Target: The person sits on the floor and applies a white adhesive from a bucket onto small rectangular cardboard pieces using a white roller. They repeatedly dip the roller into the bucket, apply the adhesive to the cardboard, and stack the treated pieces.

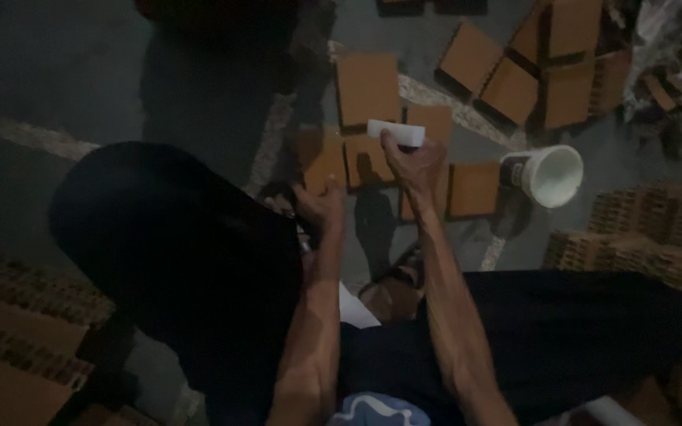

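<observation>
My right hand (pixel 414 164) is raised over the floor and pinches a small flat white piece (pixel 395 131) between thumb and fingers. My left hand (pixel 321 211) sits lower and to the left, fingers curled against the edge of a big black bag or cloth (pixel 175 252); what it grips is hidden in the dark. Below both hands lie several brown square tiles (pixel 369 88) spread on the grey floor. My sandalled foot (pixel 396 284) shows between my forearms.
A white bucket (pixel 550 175) lies tipped on its side to the right of the tiles. Stacks of brown ridged tiles (pixel 641 237) stand at the right, and more (pixel 17 323) at the lower left. A white scrap (pixel 354 309) lies by my knee.
</observation>
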